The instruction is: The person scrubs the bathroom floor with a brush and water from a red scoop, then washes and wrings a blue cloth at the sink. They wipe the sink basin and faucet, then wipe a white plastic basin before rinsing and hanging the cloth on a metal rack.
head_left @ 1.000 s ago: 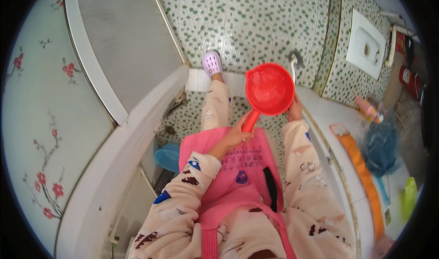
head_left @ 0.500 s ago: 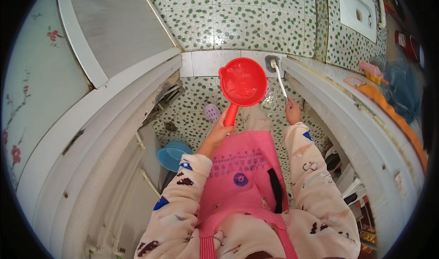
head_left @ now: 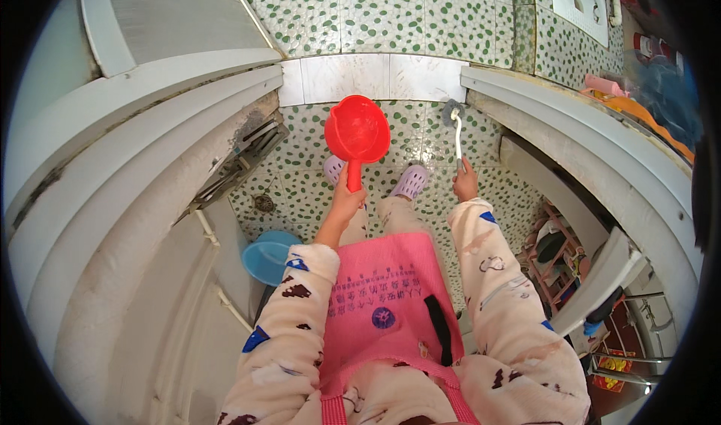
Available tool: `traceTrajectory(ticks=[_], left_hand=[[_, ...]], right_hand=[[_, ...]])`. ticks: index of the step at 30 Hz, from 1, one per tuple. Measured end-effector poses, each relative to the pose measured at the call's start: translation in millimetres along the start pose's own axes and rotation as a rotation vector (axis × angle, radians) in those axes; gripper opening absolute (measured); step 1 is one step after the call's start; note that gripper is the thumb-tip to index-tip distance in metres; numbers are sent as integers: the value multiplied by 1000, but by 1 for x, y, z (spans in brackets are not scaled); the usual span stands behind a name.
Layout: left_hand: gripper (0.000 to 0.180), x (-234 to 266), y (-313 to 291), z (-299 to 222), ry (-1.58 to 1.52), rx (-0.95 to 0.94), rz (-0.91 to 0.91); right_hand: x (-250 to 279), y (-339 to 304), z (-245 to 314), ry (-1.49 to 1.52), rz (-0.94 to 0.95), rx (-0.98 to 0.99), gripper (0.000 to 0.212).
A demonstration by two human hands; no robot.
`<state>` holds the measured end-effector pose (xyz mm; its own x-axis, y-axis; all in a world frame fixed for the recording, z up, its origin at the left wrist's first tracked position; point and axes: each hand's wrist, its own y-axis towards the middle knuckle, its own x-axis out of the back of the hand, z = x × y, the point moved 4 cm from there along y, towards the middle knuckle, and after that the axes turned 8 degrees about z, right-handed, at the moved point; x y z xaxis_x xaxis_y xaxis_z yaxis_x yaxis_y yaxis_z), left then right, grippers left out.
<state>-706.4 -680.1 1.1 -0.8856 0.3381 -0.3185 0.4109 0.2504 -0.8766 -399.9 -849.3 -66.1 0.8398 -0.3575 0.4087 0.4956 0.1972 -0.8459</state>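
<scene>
My left hand [head_left: 345, 202] is closed round the handle of a red water ladle [head_left: 359, 130], whose round bowl and small spout point away from me. Whether any water lies in the bowl is hard to tell. In my right hand [head_left: 466, 181] is a toilet brush [head_left: 457, 131] with a white and grey handle. Its dark grey scrubbing head hangs over the spotted floor tiles, close to the right end of the white tiled sill [head_left: 368, 78]. Both arms stretch forward, the ladle to the left of the brush.
A blue basin [head_left: 270, 257] stands at the left by a floor drain [head_left: 263, 203]. Door frames [head_left: 188, 87] close in on both sides. Beyond the sill lie spotted tiles and a squat toilet [head_left: 580, 8]. A pink rack [head_left: 552, 256] with shoes stands at the right.
The ladle has shifted left and its bowl has tilted. The brush head has come off the white sill and back toward me. My view has moved, showing both purple clogs.
</scene>
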Motion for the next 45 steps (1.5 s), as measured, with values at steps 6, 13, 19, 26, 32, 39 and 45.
traceTrajectory(ticks=[6,13,19,26,32,39,45], left_hand=[[84,-46,111,31,-51,-2,46],[84,-43,164,36,-1,-151,-9],[85,-26,156,30,-40,-187,-100],[85,-6,154,21,-202,-189,-98],[80,-7,131,18,-201,-185,-92],[83,-11,108,41,-216,-130,-68],[81,6,88,65,-504,-118,-85]], right_hand=[[-32,106,-50,-479,-319,400,49],[-157,52,-33,-446,134,300,57],[-102,103,-19,-784,157,463,65],[-98,134,32,-414,-70,256,65],[-163,81,16,-769,215,538,65],[-31,92,-59,-339,-169,186,64],[-147,50,-64,-662,244,528,63]])
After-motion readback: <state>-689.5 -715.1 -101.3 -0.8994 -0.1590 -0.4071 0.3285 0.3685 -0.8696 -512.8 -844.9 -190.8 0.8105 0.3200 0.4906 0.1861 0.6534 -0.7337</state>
